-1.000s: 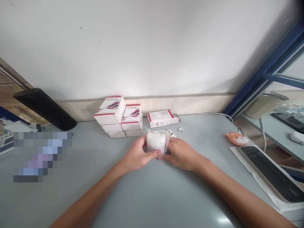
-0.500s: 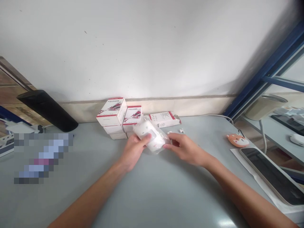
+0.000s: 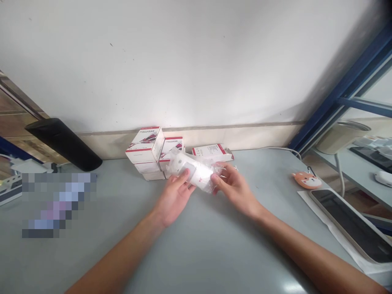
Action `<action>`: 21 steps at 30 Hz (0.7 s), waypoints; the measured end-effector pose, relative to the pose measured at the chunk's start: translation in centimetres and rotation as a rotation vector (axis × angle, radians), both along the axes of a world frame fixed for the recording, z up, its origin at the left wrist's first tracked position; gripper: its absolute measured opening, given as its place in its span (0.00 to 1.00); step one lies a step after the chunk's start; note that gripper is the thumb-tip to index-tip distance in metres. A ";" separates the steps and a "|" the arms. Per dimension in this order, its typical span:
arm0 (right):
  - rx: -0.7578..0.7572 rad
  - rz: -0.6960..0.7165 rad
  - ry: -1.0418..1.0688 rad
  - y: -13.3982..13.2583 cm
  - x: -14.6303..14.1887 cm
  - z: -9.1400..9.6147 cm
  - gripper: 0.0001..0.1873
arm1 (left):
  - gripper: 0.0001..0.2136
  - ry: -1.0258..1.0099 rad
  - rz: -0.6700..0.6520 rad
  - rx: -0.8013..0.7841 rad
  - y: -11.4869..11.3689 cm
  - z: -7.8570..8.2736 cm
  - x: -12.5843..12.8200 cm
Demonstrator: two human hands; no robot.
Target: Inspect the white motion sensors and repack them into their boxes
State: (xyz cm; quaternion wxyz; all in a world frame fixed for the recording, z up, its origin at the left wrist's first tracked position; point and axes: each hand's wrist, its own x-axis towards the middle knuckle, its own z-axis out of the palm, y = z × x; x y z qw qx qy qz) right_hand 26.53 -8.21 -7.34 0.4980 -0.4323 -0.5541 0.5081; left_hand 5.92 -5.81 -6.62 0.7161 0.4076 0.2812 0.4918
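Both hands hold a white plastic-wrapped device [image 3: 192,173], which lies roughly sideways above the grey desk [image 3: 190,245]. My left hand [image 3: 174,198] grips its left part, with the fingers across the wrap. My right hand [image 3: 232,190] holds the right end, where the clear film bunches up. The film blurs the device's details. Just behind it stand stacked white-and-red product boxes [image 3: 143,149], partly hidden by the wrapped device.
A flat white-and-red box [image 3: 211,152] lies behind my hands. To the right are an orange animal-shaped keychain [image 3: 306,179] and a dark-screened tablet [image 3: 352,224] on white paper. A black cylinder [image 3: 63,145] and a pixelated object [image 3: 58,204] are at left.
The wrapped device has turned from upright to lying sideways, and it has risen slightly toward the boxes. My hands have moved apart along it, with the right hand now at its right end.
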 end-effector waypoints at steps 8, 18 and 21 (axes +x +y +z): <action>-0.083 -0.099 0.215 0.2 0.5 1.0 0.21 | 0.31 0.106 -0.073 0.093 -0.6 0.3 0.5; -0.343 0.113 0.325 1.6 3.4 1.3 0.12 | 0.34 0.578 0.301 0.564 -0.4 -1.3 -0.1; -0.320 0.096 0.287 1.7 3.4 1.0 0.13 | 0.22 0.794 0.417 0.921 -0.1 -1.8 -0.8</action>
